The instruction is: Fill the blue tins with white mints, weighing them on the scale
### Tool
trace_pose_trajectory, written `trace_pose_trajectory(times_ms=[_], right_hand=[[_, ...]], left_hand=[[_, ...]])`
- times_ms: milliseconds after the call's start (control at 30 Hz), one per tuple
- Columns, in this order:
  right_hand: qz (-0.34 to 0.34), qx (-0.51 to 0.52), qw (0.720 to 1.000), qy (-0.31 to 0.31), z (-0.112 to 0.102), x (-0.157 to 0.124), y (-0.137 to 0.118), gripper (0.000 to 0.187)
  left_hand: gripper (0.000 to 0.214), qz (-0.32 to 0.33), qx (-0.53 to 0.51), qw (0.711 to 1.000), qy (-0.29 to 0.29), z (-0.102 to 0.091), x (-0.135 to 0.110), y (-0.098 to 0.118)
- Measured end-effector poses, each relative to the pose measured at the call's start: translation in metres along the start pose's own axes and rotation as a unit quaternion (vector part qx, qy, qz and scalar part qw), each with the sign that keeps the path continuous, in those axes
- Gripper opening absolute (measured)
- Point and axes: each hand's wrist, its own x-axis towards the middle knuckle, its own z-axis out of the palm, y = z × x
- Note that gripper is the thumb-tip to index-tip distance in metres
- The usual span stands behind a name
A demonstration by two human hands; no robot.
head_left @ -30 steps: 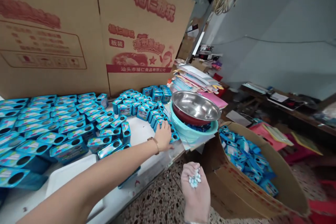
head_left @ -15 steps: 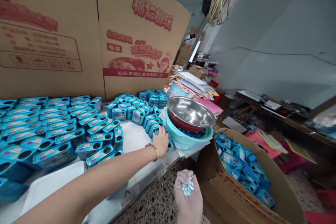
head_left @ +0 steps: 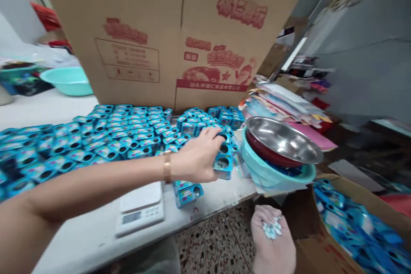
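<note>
My left hand (head_left: pixel 198 158) reaches over the white table (head_left: pixel 80 235) and closes round a small blue tin (head_left: pixel 223 166) with a round hole in its top, at the near right end of the rows of blue tins (head_left: pixel 105 137). A gold bracelet sits on that wrist. My right hand (head_left: pixel 272 239) is held palm up below the table edge, over the speckled floor, cupping a small heap of pale blue-white candies (head_left: pixel 271 228).
A small white scale (head_left: pixel 140 208) sits at the table's front. A steel bowl (head_left: pixel 284 139) is stacked in a red and a teal basin (head_left: pixel 272 175) at the table's right end. Big cardboard boxes (head_left: pixel 180 38) stand behind. A carton of blue tins (head_left: pixel 359 227) sits on the floor, right.
The view swung left, bringing the scale and a far teal basin into sight. My left hand pulled back from the table's right end and now grips a blue tin. My right hand kept the candies.
</note>
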Motion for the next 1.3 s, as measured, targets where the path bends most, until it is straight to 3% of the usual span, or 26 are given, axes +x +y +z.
trace_pose_trajectory(times_ms=[100,167,267,433,567,733,967,1300], right_hand=[[0.017,0.012,1.000,0.015,0.012,0.001,0.019,0.025],[0.031,0.024,0.999,0.020,0.019,0.002,0.037,0.024],[0.062,0.050,0.997,0.019,0.029,0.002,0.065,0.020],[0.116,0.069,0.991,0.018,0.045,-0.003,0.095,0.017],[0.139,0.069,0.988,0.015,0.053,-0.005,0.109,0.016],[0.176,0.057,0.983,0.020,0.058,-0.004,0.131,0.016],[0.216,0.059,0.974,0.029,0.063,-0.001,0.163,0.012],[0.221,0.031,0.975,0.017,0.057,0.004,0.176,0.012]], left_hand=[[0.065,-0.035,0.046,0.998,-0.025,-0.060,-0.053,-0.017],[0.066,-0.075,0.065,0.993,-0.058,-0.078,-0.090,-0.031],[0.071,-0.146,0.066,0.981,-0.112,-0.072,-0.138,-0.056],[0.078,-0.214,0.035,0.960,-0.180,-0.032,-0.183,-0.081],[0.075,-0.203,0.033,0.963,-0.172,-0.007,-0.200,-0.082],[0.079,-0.185,0.035,0.973,-0.133,0.009,-0.216,-0.078],[0.085,-0.137,0.004,0.986,-0.095,0.011,-0.227,-0.080],[0.086,-0.100,-0.030,0.992,-0.072,0.016,-0.233,-0.087]])
